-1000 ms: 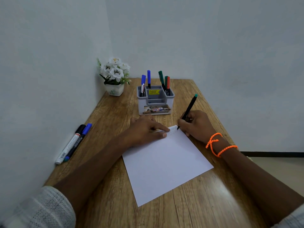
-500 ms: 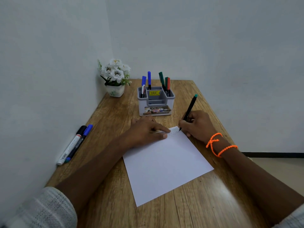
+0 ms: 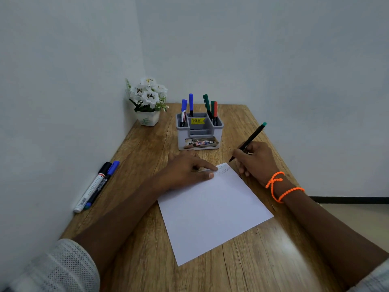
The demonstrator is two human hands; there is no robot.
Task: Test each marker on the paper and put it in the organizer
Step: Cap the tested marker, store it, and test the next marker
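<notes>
The right hand (image 3: pixel 257 162) grips a thin black marker (image 3: pixel 248 141) with a teal end, fingers curled round its lower barrel. The marker slants up and away from the hand, and its tip hangs just past the far corner of the paper (image 3: pixel 212 211); whether it touches the sheet cannot be told. The left hand (image 3: pixel 185 170) lies flat with fingers straight, pressing down the paper's far edge, its fingertips just beside the marker tip. Between the two hands, on that corner, sit a few faint zigzag scribbles (image 3: pixel 223 170).

The white sheet runs from the hands back toward the person's body, on a wooden table (image 3: pixel 263 260).

Just beyond both hands stands a grey organizer (image 3: pixel 200 131). It already holds two blue-capped markers (image 3: pixel 187 108) in the compartment nearer the left hand, and green and red markers (image 3: pixel 211 108) in the one nearer the right (the exact number there is hard to count).

Well out past the left forearm, by the wall, two more markers lie side by side and touching: a white one with a black cap (image 3: pixel 92 186) and a dark one with a blue cap (image 3: pixel 103 183). A pot of white flowers (image 3: pixel 148 102) stands beyond the left hand, in the corner.

By this reckoning the task is more than half done: several markers are stowed, one is under test and not yet put away, and two look untested.
</notes>
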